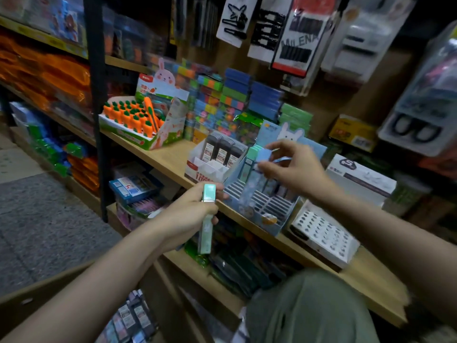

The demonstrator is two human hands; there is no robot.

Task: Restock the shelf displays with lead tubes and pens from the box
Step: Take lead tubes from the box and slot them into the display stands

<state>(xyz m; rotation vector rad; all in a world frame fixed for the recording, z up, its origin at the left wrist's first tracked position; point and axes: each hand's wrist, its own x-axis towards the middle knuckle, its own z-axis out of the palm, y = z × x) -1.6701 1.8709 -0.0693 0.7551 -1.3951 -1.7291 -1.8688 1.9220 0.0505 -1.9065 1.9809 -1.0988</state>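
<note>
My left hand (190,209) grips a mint-green lead tube (206,219), held upright in front of the shelf edge. My right hand (289,167) pinches a blue-capped lead tube (264,157) over the blue rabbit display box (262,209), whose slotted grid holds a couple of tubes at its back left. Left of that box, a white display (212,164) carries black lead tubes (222,149). The cardboard box (128,315) at the bottom left holds several packed tubes.
A carrot-pen display (138,120) stands on the wooden shelf (170,157) at the left, with stacked coloured boxes (222,100) behind. A white perforated tray (324,236) lies right of the blue display. Hair-clip cards (291,33) hang above. My knee (311,310) is below the shelf.
</note>
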